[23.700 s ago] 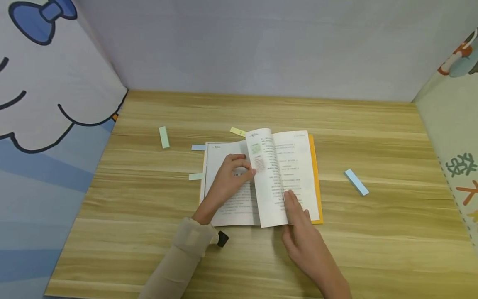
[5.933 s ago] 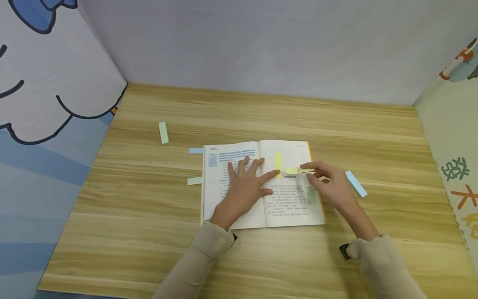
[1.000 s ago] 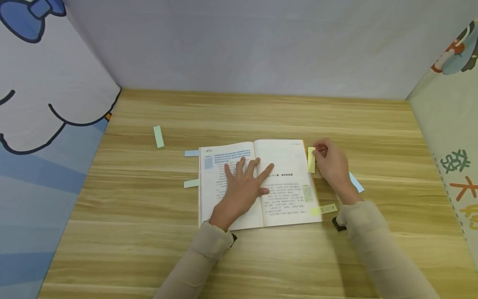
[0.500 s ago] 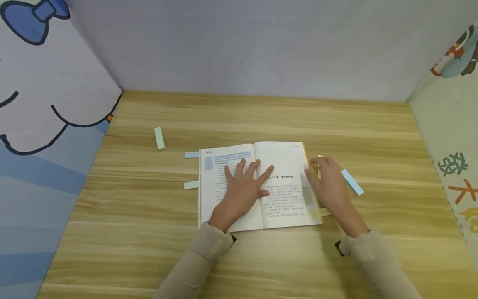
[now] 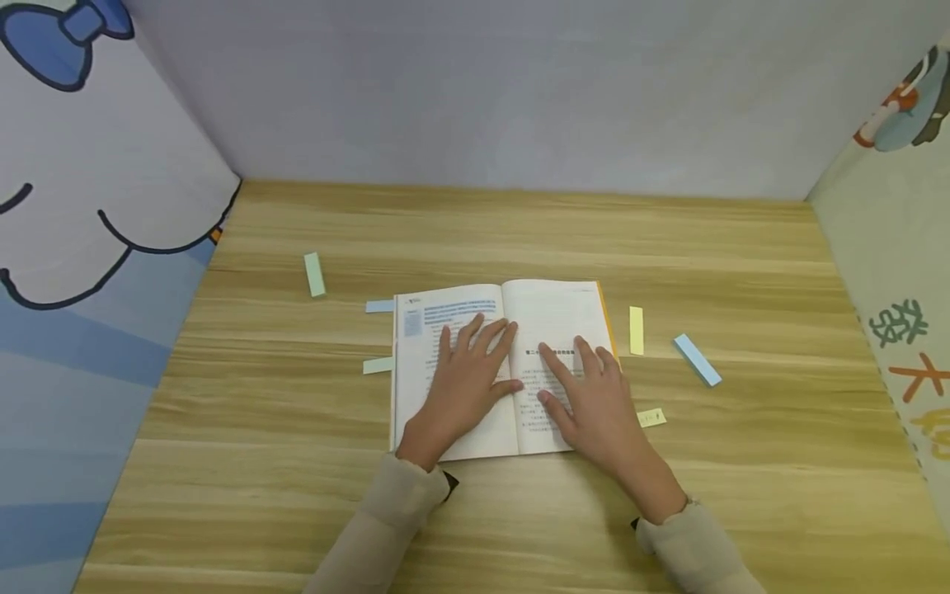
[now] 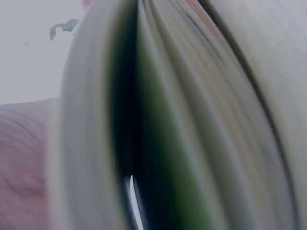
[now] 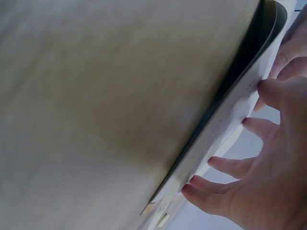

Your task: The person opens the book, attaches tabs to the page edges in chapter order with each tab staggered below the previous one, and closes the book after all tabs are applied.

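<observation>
An open book (image 5: 552, 309) lies on the wooden table. My left hand (image 5: 466, 384) rests on its left page, fingertips near the spine. Fingers spread, my right hand (image 5: 597, 404) touches the right page over the chapter heading; the right wrist view shows the right hand (image 7: 268, 158) with its fingertips on the paper. From the lower right edge sticks a yellow index tab (image 5: 651, 417) with handwriting, its inner end hidden by the right hand. On the left edge a blue tab (image 5: 379, 306) sits above a pale green tab (image 5: 378, 365). Blurred page edges (image 6: 192, 120) fill the left wrist view.
A yellow sticky-tab pad (image 5: 636, 331) lies just right of the book, with a blue pad (image 5: 697, 360) farther right. A green pad (image 5: 315, 275) is at the upper left. A pale cloth wall (image 5: 519, 99) rises behind the table (image 5: 519, 231).
Earlier, pages were turned and my right hand pinched the written yellow strip, now on the book's edge. Lately it left the yellow pad for the right page; my left hand shifted slightly left.
</observation>
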Action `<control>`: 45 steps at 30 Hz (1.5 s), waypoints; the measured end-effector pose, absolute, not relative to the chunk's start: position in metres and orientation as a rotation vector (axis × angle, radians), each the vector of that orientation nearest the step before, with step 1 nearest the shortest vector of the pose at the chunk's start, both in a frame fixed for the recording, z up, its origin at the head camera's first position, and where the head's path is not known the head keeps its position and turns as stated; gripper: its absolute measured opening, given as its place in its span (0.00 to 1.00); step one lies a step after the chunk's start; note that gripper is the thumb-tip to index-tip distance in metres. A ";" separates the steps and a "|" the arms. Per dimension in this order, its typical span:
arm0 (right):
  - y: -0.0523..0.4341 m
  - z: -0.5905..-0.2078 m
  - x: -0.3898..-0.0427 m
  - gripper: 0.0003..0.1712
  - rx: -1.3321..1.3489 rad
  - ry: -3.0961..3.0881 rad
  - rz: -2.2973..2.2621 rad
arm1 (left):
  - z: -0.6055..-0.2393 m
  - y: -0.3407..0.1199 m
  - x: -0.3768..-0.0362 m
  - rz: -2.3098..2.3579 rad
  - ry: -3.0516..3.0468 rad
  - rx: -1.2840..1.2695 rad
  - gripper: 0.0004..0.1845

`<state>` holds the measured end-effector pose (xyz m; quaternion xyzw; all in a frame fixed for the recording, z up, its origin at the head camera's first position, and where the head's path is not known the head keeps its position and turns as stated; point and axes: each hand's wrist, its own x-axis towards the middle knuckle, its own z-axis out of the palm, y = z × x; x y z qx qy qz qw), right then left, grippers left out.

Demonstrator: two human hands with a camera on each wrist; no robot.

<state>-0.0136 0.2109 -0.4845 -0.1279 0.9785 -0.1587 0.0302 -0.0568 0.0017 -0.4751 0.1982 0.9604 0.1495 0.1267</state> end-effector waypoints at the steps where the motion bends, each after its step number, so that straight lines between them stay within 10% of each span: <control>1: 0.210 -0.485 -0.013 0.35 -0.390 3.018 -0.475 | -0.474 -0.002 -0.054 0.453 2.800 0.568 0.43; 21: 0.201 -0.491 -0.010 0.34 -0.321 3.022 -0.393 | -0.452 -0.053 0.030 0.972 2.787 -0.333 0.50; 45: 0.232 -0.484 -0.019 0.34 -0.174 2.803 -1.231 | -0.412 0.018 0.020 1.513 2.640 0.141 0.22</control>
